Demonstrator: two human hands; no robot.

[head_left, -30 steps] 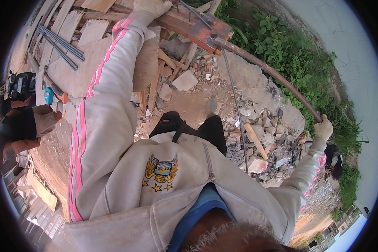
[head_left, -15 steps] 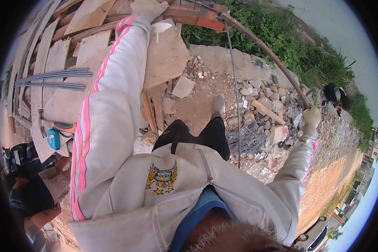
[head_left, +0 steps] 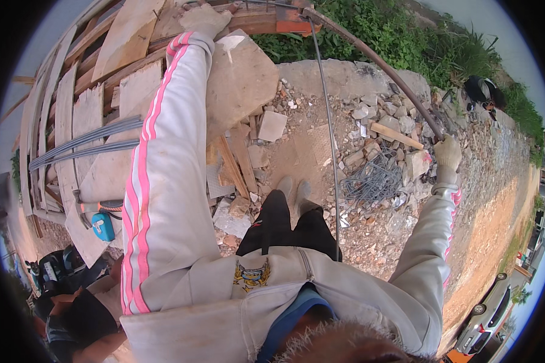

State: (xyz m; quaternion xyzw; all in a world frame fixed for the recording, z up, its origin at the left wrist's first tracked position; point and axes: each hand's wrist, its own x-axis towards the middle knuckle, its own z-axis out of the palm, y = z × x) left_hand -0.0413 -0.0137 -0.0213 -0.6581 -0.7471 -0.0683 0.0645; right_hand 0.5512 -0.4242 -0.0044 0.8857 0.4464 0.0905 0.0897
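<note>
My left hand [head_left: 203,21], gloved, rests with fingers apart on timber at the top of the head view, beside a wooden beam [head_left: 260,23]. My gloved right hand [head_left: 448,154] is closed round the lower end of a long rusty pipe [head_left: 393,75]. The pipe's upper end meets an orange-and-rust metal fitting [head_left: 293,21] on the beam. A long thin steel rod [head_left: 327,121] runs from that fitting down beside my legs. Under my left forearm and around it lie pale boards [head_left: 242,78].
Steel bars [head_left: 82,142], a hammer [head_left: 86,207] and a blue case [head_left: 103,227] lie on boards. Rubble [head_left: 406,127] and tangled wire [head_left: 372,181] cover ground. Plants [head_left: 375,36] line the far side. A person [head_left: 79,308] is lower left, a dark-clad figure [head_left: 484,91] upper right, a car [head_left: 484,314] lower right.
My right hand and the pipe's lower end have moved up and slightly left in the picture. The view has shifted, showing both feet and more of the car. My left hand stays near the beam.
</note>
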